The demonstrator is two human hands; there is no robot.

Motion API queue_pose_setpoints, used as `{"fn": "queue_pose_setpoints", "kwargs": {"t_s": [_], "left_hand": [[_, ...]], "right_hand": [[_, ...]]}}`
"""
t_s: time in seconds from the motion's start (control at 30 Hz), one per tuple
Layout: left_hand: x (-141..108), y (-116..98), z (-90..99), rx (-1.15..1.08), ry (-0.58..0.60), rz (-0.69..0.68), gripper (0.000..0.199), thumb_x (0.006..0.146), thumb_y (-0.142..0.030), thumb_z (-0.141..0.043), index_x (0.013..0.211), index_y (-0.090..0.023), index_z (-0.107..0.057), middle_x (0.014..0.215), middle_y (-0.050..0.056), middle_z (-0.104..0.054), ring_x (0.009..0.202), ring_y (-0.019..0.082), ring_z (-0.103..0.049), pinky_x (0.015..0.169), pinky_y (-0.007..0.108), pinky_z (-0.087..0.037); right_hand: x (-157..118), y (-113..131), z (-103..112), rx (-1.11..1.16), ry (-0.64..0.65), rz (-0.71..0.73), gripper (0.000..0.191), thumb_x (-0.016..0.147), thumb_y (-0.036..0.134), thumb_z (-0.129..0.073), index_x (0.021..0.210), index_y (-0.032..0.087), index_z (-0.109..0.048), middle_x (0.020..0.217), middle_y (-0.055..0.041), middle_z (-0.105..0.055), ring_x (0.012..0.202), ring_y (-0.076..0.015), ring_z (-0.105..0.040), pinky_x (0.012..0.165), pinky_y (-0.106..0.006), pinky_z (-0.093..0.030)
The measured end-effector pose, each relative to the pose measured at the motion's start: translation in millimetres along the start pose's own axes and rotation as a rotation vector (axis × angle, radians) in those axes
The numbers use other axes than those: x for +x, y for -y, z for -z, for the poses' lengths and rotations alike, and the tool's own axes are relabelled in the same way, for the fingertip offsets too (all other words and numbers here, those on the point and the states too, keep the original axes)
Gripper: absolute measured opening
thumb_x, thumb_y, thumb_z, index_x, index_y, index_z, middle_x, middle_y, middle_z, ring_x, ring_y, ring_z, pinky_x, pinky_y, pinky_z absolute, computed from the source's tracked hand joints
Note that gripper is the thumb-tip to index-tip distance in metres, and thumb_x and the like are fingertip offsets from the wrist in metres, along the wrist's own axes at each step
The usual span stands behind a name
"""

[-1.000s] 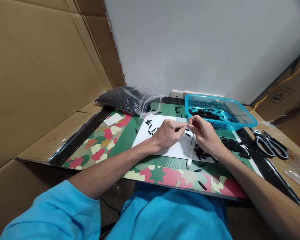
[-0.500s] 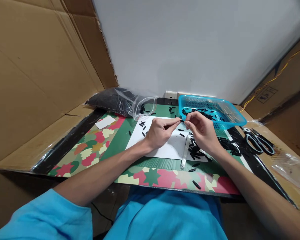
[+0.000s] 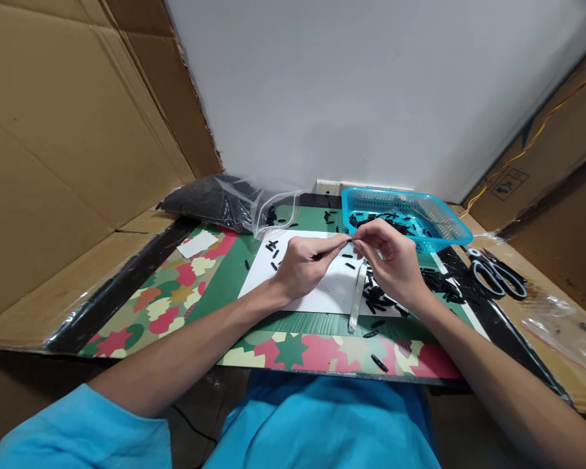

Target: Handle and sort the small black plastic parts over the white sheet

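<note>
Above a white sheet (image 3: pixel 322 293), my left hand (image 3: pixel 305 264) and my right hand (image 3: pixel 388 257) meet at the fingertips. Between them is a small black piece (image 3: pixel 349 240), pinched from both sides and mostly hidden by the fingers. Several black pieces lie on the sheet left of my left hand, and a denser pile (image 3: pixel 378 299) sits below my right hand. A narrow silvery strip (image 3: pixel 357 299) lies beside that pile. Behind my right hand stands a blue basket (image 3: pixel 452 228) with more black pieces inside.
A clear bag of dark material (image 3: pixel 209 202) lies at the back left. Scissors (image 3: pixel 493 273) and a small plastic bag (image 3: pixel 557 326) rest on cardboard at the right. A paper scrap (image 3: pixel 198 244) is on the patterned board. Cardboard walls stand left and right.
The whole view has shifted slightly. My fingertips have drawn closer together around the small black piece, so less of it shows.
</note>
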State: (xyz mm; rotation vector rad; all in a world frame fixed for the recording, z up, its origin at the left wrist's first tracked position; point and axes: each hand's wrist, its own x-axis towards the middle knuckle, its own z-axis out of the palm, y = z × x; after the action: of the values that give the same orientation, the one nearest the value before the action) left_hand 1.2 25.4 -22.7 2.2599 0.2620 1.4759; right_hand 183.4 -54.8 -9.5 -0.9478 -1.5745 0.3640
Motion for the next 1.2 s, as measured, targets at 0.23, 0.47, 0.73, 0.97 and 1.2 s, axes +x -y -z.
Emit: {"fn": "queue_pose_setpoints", "kwargs": {"t_s": [0.23,0.47,0.73,0.97,1.2], "left_hand": [[0.6,-3.2,5.3,0.189,0.066,-0.158,0.022,0.099,-0.011,-0.066,0.113,-0.010,-0.083,0.088,0.007,-0.085,0.060,0.010,-0.071,0.057,0.018,-0.052],[6.6,-14.1,6.8,0.305,0.129,-0.201,0.018,0.098,-0.011,-0.063,0.088,-0.011,-0.078,0.055,-0.004,-0.060,0.045,0.006,-0.044,0.047,0.021,-0.035],[5.0,-10.8,9.4,0.379,0.177,-0.253,0.020,0.099,-0.012,-0.060,0.086,-0.013,-0.076,0.054,-0.003,-0.062,0.044,0.008,-0.047,0.048,0.022,-0.036],[5.7,-13.0,7.2,0.358,0.191,-0.226,0.022,0.100,-0.013,-0.059,0.085,-0.016,-0.075,0.054,-0.004,-0.060,0.044,0.007,-0.046,0.048,0.022,-0.035],[7.7,-14.3,5.1,0.219,0.145,-0.163,0.020,0.098,-0.011,-0.063,0.084,-0.014,-0.076,0.056,-0.004,-0.057,0.046,0.006,-0.042,0.047,0.020,-0.034]], "right_hand": [[-1.9,0.2,2.1,-0.106,-0.006,0.083,0.013,0.103,0.013,-0.063,0.097,0.023,-0.069,0.096,-0.0014,-0.065,0.071,-0.0118,-0.064,0.062,-0.028,-0.057],[-2.0,-3.3,5.1,-0.068,0.051,0.067,0.014,0.104,0.017,-0.060,0.096,0.023,-0.069,0.097,-0.0031,-0.063,0.075,-0.0136,-0.065,0.058,-0.026,-0.063],[-1.6,-5.1,6.0,-0.022,0.077,0.021,0.013,0.104,0.017,-0.060,0.094,0.023,-0.066,0.095,-0.0009,-0.064,0.069,-0.0117,-0.072,0.058,-0.025,-0.061],[-0.7,-4.7,10.1,-0.027,0.107,0.018,0.014,0.104,0.016,-0.059,0.094,0.023,-0.067,0.090,0.0004,-0.065,0.073,-0.0137,-0.075,0.065,-0.028,-0.063],[-0.9,-2.5,9.5,0.050,0.076,-0.028,0.010,0.104,0.022,-0.064,0.094,0.023,-0.066,0.089,0.0005,-0.065,0.075,-0.0151,-0.076,0.068,-0.030,-0.065]]}}
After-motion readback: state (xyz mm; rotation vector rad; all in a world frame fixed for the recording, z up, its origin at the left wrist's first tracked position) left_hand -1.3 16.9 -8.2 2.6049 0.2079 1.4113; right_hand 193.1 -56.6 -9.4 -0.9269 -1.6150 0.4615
